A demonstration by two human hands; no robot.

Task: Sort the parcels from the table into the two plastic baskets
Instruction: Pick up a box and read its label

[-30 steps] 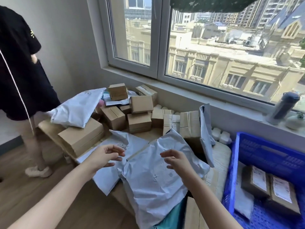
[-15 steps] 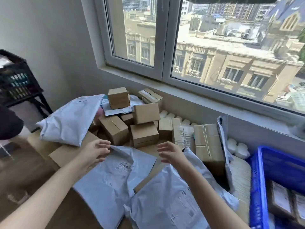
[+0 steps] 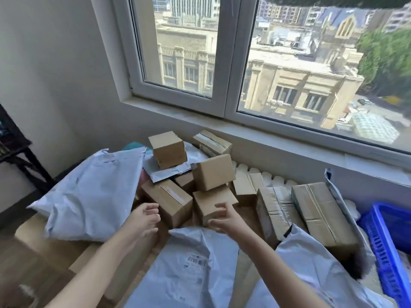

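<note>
A heap of small cardboard boxes and grey plastic mailer bags covers the table under the window. My left hand (image 3: 145, 221) reaches to the near end of a taped brown box (image 3: 169, 200), its fingers relaxed and just touching it. My right hand (image 3: 226, 220) is spread open against the front of a small brown box (image 3: 212, 202) at the middle of the heap. Another box (image 3: 213, 172) sits tilted on top of that one. A blue plastic basket (image 3: 382, 238) shows at the right edge. The second basket is out of view.
A big grey mailer (image 3: 89, 194) lies at the left, and two more mailers (image 3: 191, 270) lie in front of me. Longer taped boxes (image 3: 320, 214) stand right of the heap. A dark rack (image 3: 13, 150) stands by the left wall. White radiator ribs (image 3: 266, 176) run behind the boxes.
Both hands moved forward from the grey mailers to the small boxes at the middle of the heap. The view swung up and left, so less of the blue basket shows.
</note>
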